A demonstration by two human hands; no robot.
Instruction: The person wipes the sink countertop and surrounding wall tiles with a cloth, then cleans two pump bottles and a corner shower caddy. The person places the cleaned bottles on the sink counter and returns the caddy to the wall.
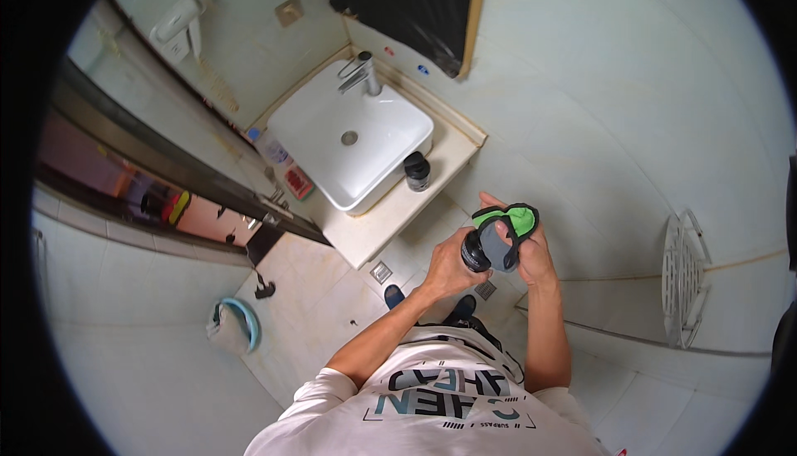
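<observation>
My left hand [449,263] is closed around a small black bottle or jar [476,258] that bears pale writing. My right hand [534,260] grips a cloth [522,218], bright green on one face and grey on the other, with a dark border. The cloth's grey face lies against the black container, or very close to it. Folds of the cloth hide part of my right fingers. Both hands are in front of my body, over the floor beyond the counter's front edge.
A white washbasin [324,126] with a chrome faucet [367,76] sits on a pale counter [367,244]. Along it stand a black-capped bottle [417,173], a clear plastic bottle [274,148] and a red box [299,182]. A corner shelf [682,282] is at right, a bin [233,326] at left.
</observation>
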